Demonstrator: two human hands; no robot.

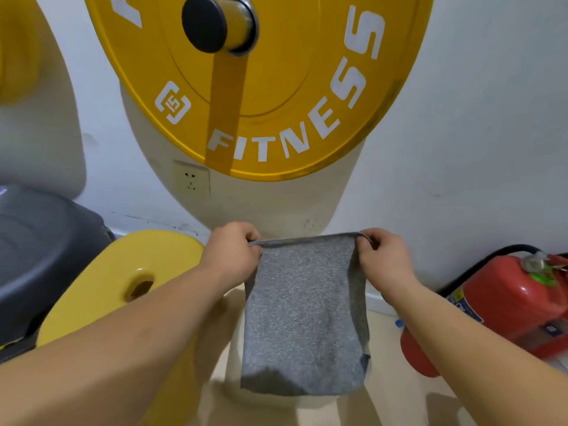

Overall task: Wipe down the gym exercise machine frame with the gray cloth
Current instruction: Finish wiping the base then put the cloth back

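Gray cloth point(304, 315) stretched flat at 6 o'clock, top corners pinched tight by curled fingers of left hand point(232, 253) at 8 and right hand point(384, 259) at 4, apart from yellow frame point(226, 118) at 12, so seemingly wiping not yet begun, whole frame left to do

The left arm point(123, 342) and the right arm point(479, 342) are bare as far back as they show. The left grip point(230, 255) and the right grip point(384, 259) are bare too, with round knuckles.
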